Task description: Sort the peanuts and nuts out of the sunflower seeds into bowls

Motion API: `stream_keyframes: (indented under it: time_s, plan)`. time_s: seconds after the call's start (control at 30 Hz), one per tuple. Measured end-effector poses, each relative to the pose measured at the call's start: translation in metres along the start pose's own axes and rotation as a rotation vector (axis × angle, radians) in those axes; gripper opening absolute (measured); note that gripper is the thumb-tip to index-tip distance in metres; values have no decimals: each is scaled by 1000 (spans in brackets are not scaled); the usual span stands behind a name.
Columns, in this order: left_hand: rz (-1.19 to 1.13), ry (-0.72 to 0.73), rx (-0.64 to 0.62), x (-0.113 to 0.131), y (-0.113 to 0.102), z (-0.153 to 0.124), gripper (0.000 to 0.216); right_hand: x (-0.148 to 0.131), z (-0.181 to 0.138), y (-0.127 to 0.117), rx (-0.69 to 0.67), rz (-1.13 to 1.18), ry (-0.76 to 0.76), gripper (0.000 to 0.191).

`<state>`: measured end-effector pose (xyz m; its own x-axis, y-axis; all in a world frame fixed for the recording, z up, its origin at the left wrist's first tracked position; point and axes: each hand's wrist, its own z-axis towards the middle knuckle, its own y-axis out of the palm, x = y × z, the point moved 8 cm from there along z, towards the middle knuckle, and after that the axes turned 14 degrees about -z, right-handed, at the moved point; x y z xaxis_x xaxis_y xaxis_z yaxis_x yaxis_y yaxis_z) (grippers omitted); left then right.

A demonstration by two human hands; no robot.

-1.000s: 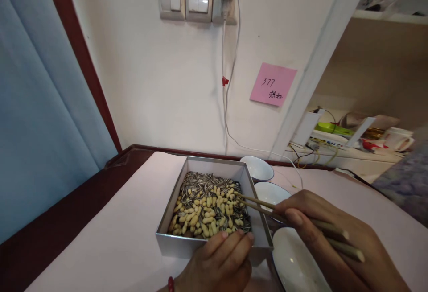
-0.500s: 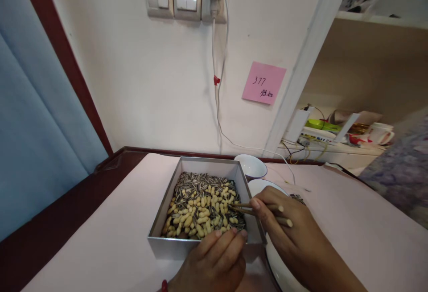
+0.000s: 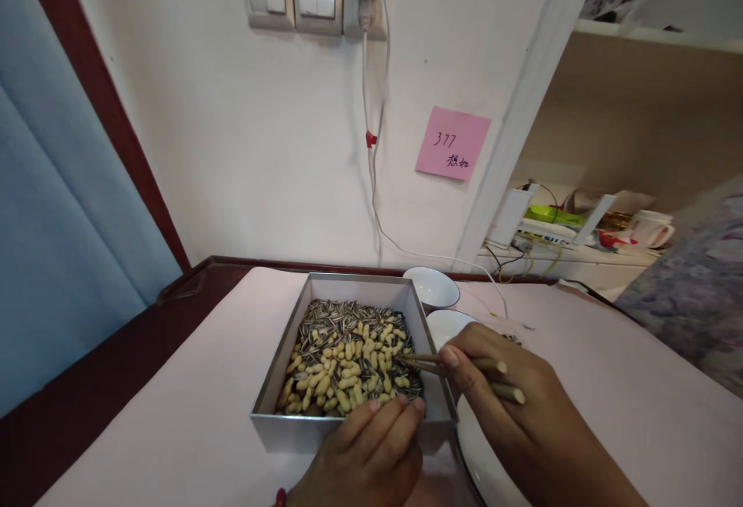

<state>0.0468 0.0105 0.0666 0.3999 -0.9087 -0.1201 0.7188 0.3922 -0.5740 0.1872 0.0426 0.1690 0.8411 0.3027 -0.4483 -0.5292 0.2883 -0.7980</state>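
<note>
Only got the head view here, so going off that. Your right hand [image 3: 531, 402] is closed around a pair of light brown wooden chopsticks [image 3: 422, 357], thick ends poking out past your thumb. Tips are down in the right side of a pile of pale tan peanuts [image 3: 349, 371] in their shells, sitting inside a square silver-grey box [image 3: 302, 431] with whitish inner walls. Can't tell if there's a nut between the tips, too small to make out.

What's changed: a second ago that hand was further out to the right. Now it's tucked in by the box's right wall, covering more of the round white middle bowl [image 3: 446, 325] and the larger white near bowl [image 3: 476, 445]. Versus half a second ago, barely any difference. So I'd say you're working in the pile right now, not out over the bowls.

Your left hand [image 3: 371, 445] hasn't budged: fingers side by side, half curled over the box's near rim. Thumb's hidden, so no clue whether it's pinching the wall or just resting there.

Black-and-white striped sunflower seeds [image 3: 342, 315] fill the far part of the box. Small round white far bowl [image 3: 433, 286] sits by the far right corner, all on a worktop [image 3: 174, 399] covered in pale pink paper.
</note>
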Motion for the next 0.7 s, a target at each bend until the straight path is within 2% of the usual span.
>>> stream_keyframes:
  time_s: [0.1,0.3,0.57,0.7]
  plan:
    - [1,6,2,0,0,0,18,1,4,7,-22,-11,12,38]
    - [19,26,-9,-1,1,-1,18,4,6,15,18,-62,-4,41]
    - [16,36,4,-1,2,-3,15,2,4,8,42,-21,-9,41]
    - [4,29,-7,-1,1,-3,17,4,5,15,4,-40,6,41]
